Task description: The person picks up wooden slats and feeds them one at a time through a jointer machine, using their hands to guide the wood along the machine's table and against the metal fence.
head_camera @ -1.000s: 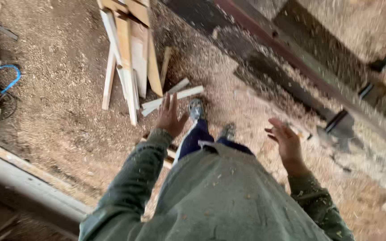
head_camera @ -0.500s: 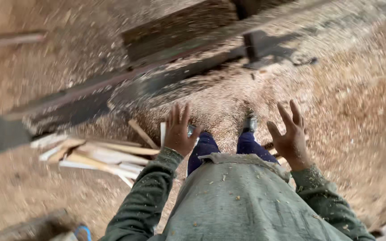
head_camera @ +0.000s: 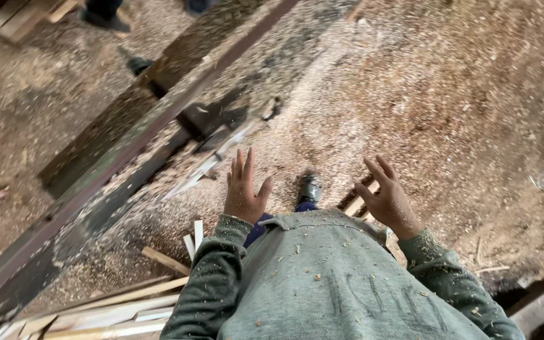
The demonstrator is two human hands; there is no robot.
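Both your hands are empty: left hand and right hand hang spread-fingered above the sawdust floor, likely for balance; the nearest wood offcuts lie low left, beside the long rail

sawdust covers the whole floor (thick and pale). a long dark rail crosses it diagonally, with wood offcuts lying at lower left.
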